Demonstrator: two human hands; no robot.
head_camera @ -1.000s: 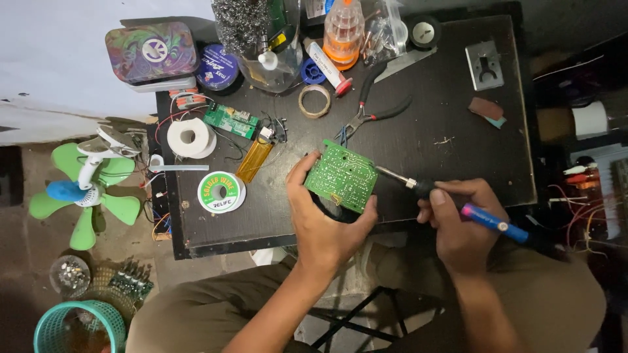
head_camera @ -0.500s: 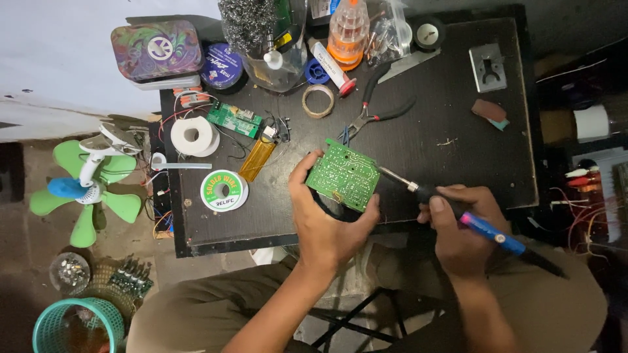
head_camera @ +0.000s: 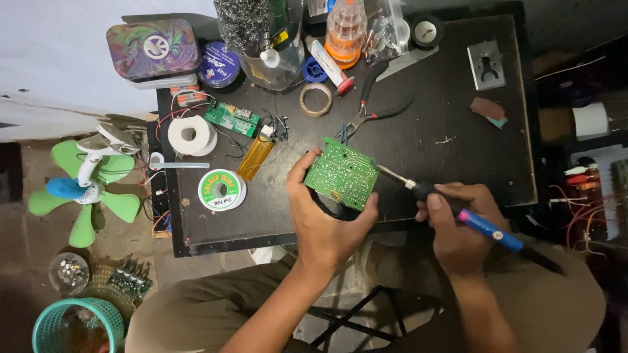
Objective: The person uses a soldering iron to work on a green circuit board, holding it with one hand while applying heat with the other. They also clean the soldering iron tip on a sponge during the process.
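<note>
Black table [head_camera: 458,131] (cluttered); left hand [head_camera: 324,222] holds circuit board [head_camera: 341,173].

The left hand [head_camera: 324,225] grips a green circuit board [head_camera: 341,173] by its edges, tilted above the black table [head_camera: 445,117]. The right hand [head_camera: 458,225] holds a blue-handled soldering iron [head_camera: 458,212] like a pen, its tip at the board's right edge. Black pliers [head_camera: 373,108] lie just behind the board, a tape ring [head_camera: 316,99] beside them, and a solder spool [head_camera: 222,189] sits left of it.
</note>
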